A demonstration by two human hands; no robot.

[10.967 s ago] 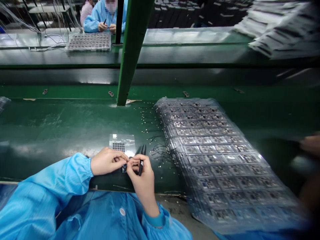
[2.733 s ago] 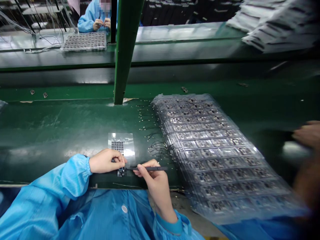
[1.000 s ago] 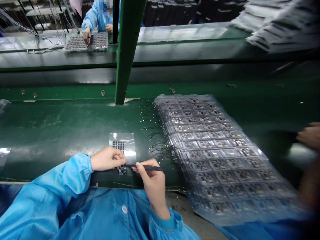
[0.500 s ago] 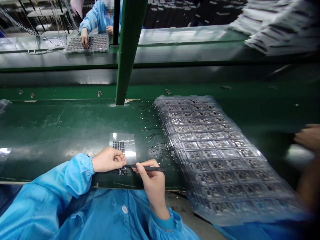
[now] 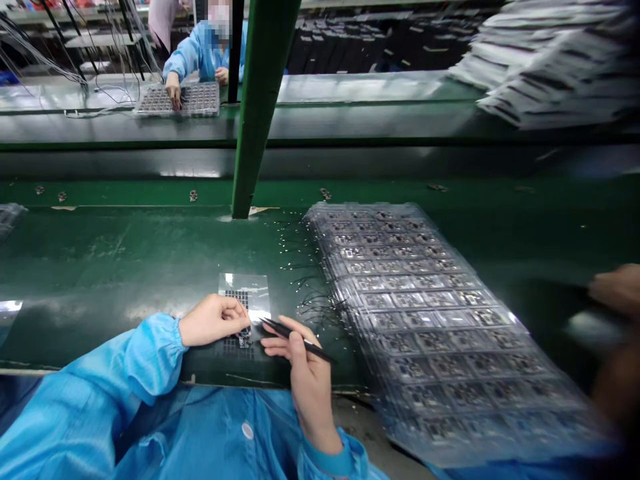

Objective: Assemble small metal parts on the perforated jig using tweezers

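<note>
Left hand [image 5: 213,322] pinches small circuit board [image 5: 245,341] over clear sheet [image 5: 257,285] on green table [image 5: 130,257]; right hand [image 5: 309,377] grips black tweezers [image 5: 278,328], tips just clear: best to keep board still, tips light.

Open bench [image 5: 125,257] stretches left of the left hand [image 5: 213,321], while wires [image 5: 317,303] and stacked trays [image 5: 430,320] block the way right of the right hand [image 5: 310,380] and a green post [image 5: 261,113] rises well ahead of both.
</note>
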